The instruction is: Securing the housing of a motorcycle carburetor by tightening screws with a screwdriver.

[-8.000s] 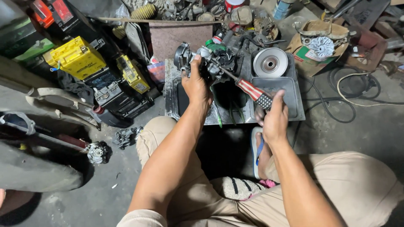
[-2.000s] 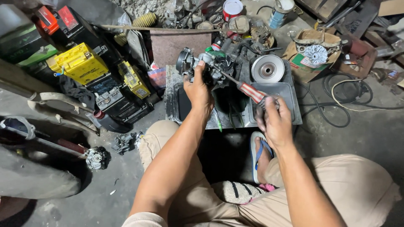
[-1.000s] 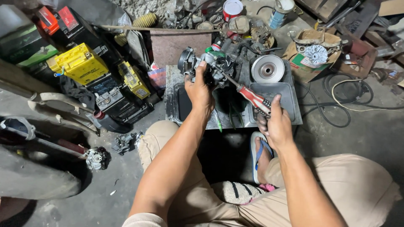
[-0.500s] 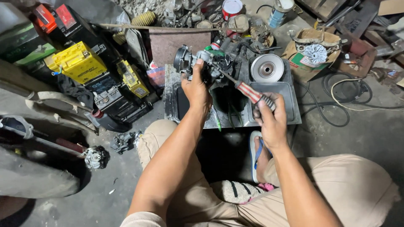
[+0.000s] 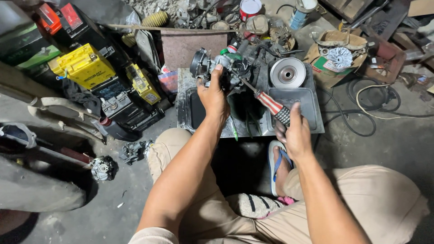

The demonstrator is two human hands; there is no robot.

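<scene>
Two bare hands are working over a cluttered floor, and going from the left side, a yellow battery [image 5: 83,68] is sitting among dark boxes, with a small metal engine part [image 5: 103,168] lying on the concrete lower down. Moving inward, a metal tray [image 5: 184,108] is resting on the ground ahead of the person's knees. The left hand [image 5: 213,97] is closing its fingers around a grey carburetor [image 5: 212,64], gripping it from below and holding it up just above the tray's far edge. A screwdriver [image 5: 266,101] with a red and white striped handle is slanting from the carburetor down toward the right, its tip meeting the part's body. The right hand [image 5: 296,133] is wrapping loosely around the dark end of that handle, thumb pointing up along it. Just beyond, a round silver pulley [image 5: 287,73] is lying in the tray's right compartment. Farther right, a cardboard box [image 5: 326,63] is holding a small white fan wheel [image 5: 339,57], and black cables [image 5: 357,106] are looping across the floor.
</scene>
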